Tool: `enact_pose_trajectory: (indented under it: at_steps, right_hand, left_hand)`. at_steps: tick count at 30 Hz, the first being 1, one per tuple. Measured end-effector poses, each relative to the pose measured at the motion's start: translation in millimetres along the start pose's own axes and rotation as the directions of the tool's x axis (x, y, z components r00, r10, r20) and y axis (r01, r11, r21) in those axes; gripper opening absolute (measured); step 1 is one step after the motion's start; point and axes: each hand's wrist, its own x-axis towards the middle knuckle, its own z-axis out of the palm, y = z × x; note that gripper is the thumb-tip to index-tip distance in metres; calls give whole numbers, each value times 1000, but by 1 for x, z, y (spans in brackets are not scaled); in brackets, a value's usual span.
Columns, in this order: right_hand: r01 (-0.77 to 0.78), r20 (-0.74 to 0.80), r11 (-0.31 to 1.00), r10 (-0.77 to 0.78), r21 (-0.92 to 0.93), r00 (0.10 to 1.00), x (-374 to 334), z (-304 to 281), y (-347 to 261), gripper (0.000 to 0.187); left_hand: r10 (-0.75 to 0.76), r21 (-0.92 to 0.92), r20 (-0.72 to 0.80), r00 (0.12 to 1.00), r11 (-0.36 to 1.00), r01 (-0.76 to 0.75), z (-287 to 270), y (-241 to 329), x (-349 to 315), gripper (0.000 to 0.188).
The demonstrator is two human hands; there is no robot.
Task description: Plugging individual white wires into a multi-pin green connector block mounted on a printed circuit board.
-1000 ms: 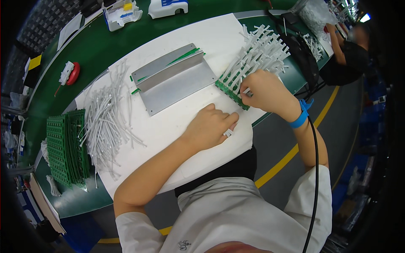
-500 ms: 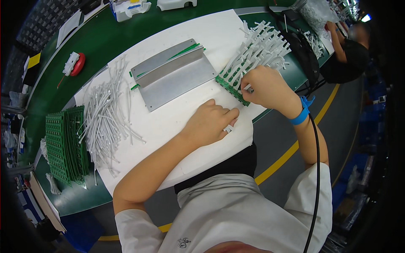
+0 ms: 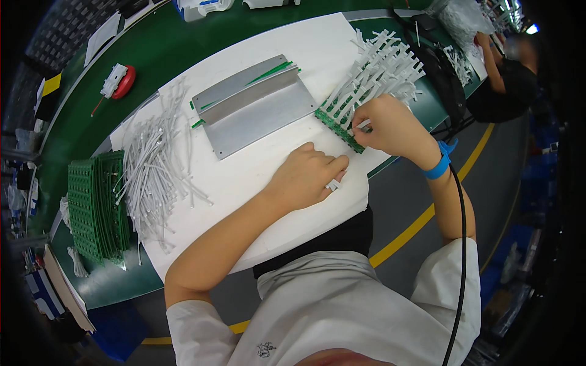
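Green plastic strip bristling with white rods is lying at the white worktop's right edge, where your right hand is pinching one white rod against it. Your left hand is resting loosely curled just beside, small white piece under its fingers, likely as a brace.

A small yellow label sat at the far left edge of the green bench, a white paper sheet lay beside it further back, and clear plastic bags stood at the far right.
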Motion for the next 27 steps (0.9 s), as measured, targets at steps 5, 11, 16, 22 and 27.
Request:
enact_pose_trajectory:
  at_steps: [5, 11, 16, 22, 27]
  right_hand:
    - [-10, 11, 999, 11, -50, 1000, 1, -1, -3, 10]
    - [-10, 27, 998, 12, -68, 1000, 1, -2, -4, 9]
    - [10, 4, 998, -10, -61, 1000, -1, -1, -1, 9]
    - [-2, 17, 998, 3, -70, 1000, 0, -3, -2, 10]
    - [-7, 3, 996, 8, -85, 1000, -1, -1, -2, 10]
  left_hand:
    - [-2, 2, 9, 1000, 1000, 2, -2, 1, 1, 30]
    - [-1, 3, 17, 1000, 1000, 1, -3, 0, 1, 31]
    - [-2, -5, 17, 1000, 1000, 2, -2, 0, 1, 30]
    - [-6, -11, 17, 1000, 1000, 6, -2, 1, 1, 30]
    - [-1, -14, 15, 1000, 1000, 2, -2, 0, 1, 30]
